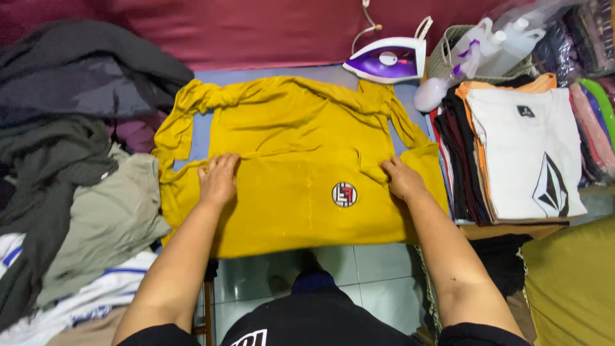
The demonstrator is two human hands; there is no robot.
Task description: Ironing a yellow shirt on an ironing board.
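Note:
A mustard-yellow shirt (288, 141) with a small round badge (344, 194) lies spread on a blue-grey ironing surface (269, 74), its near part folded over. My left hand (218, 179) rests flat on the fold's left side, fingers together and pressing the cloth. On the fold's right edge my right hand (402, 178) pinches the fabric. The shirt's sleeves lie bunched at the far left and far right corners.
A purple and white iron (387, 61) stands at the far edge, next to a basket of spray bottles (487, 45). A stack of folded shirts (519, 154) sits to the right. Unfolded dark, grey and white clothes (64, 160) are heaped on the left. Tiled floor (359, 269) shows below.

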